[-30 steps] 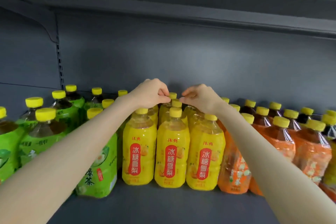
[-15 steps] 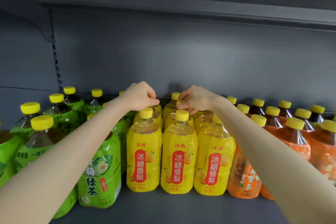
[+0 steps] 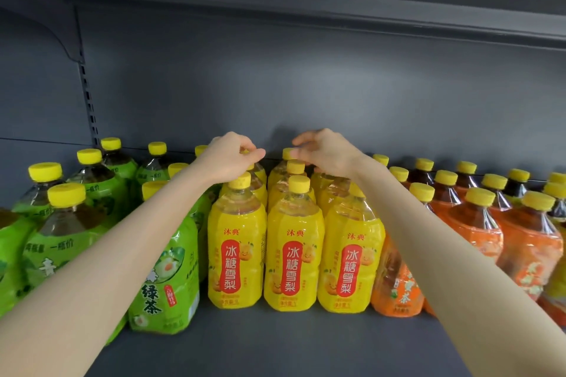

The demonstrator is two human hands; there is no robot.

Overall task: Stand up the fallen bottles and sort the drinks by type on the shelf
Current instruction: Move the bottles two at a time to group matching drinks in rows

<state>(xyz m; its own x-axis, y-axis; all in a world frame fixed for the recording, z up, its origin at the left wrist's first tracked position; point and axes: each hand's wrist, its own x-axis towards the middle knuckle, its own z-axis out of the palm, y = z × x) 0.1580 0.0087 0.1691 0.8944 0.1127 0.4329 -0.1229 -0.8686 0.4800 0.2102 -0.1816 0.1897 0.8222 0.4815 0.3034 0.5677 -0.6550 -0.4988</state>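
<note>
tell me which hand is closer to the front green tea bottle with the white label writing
Left. The left hand is up at the caps of the yellow bottles just right of the green tea bottle, its forearm crossing in front of it. The right hand is farther right, over the yellow rows.

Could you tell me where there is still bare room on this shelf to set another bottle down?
The bare strip of shelf in front of the yellow bottles is free, widest before them and the orange bottles. Behind that it is crowded: green bottles, yellow and orange stand packed side by side to the back wall, where both hands reach.
</note>
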